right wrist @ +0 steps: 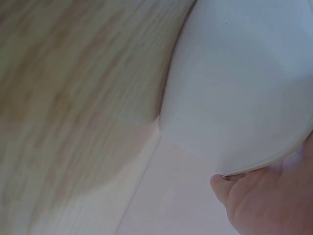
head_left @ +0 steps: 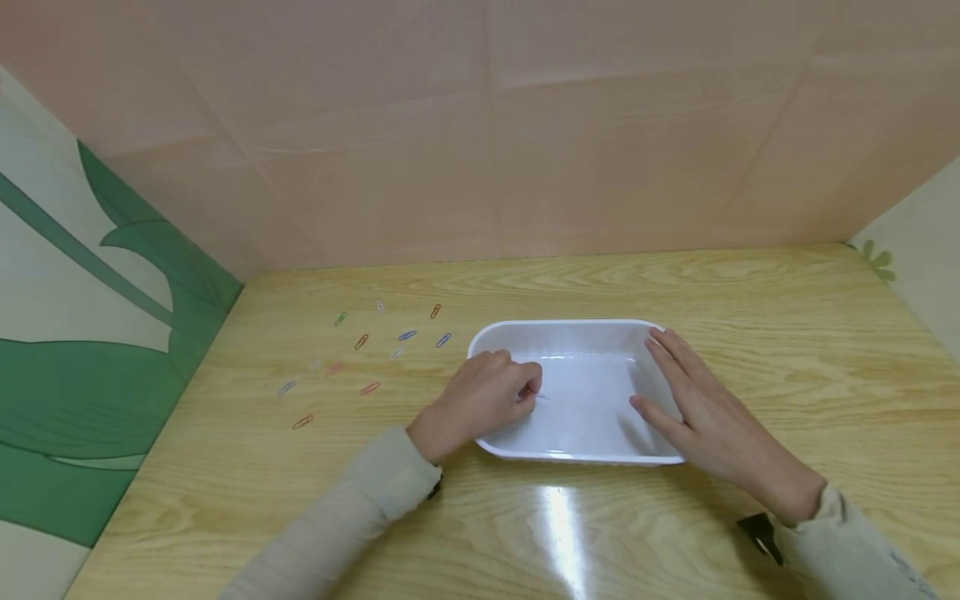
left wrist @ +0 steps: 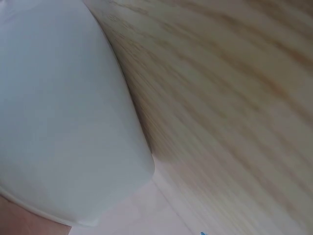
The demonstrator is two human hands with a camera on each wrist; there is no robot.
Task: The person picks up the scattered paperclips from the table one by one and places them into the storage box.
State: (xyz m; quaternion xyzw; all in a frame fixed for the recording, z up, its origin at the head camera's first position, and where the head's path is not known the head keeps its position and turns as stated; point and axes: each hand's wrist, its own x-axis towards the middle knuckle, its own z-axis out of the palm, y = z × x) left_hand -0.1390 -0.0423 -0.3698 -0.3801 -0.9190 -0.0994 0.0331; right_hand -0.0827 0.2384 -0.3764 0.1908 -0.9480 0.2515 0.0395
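My left hand (head_left: 487, 393) is over the left part of a white rectangular tray (head_left: 592, 457), fingers curled in. Between its thumb and index finger it pinches a thin pale paper clip (head_left: 543, 397), most of which is hidden by the fingers. On the tray's right side, my right hand (head_left: 701, 408) rests along the rim with fingers stretched out and the thumb reaching over the inside. The right wrist view shows those fingers (right wrist: 266, 196) right at the rim, and the left wrist view shows the tray's outer wall (left wrist: 73, 117).
Several coloured paper clips lie scattered on the wooden table (head_left: 225, 483) left of the tray, among them a green one (head_left: 341, 318), a dark blue one (head_left: 444, 340) and a red one (head_left: 362, 342). A pinkish wall (head_left: 487, 167) rises behind the table.
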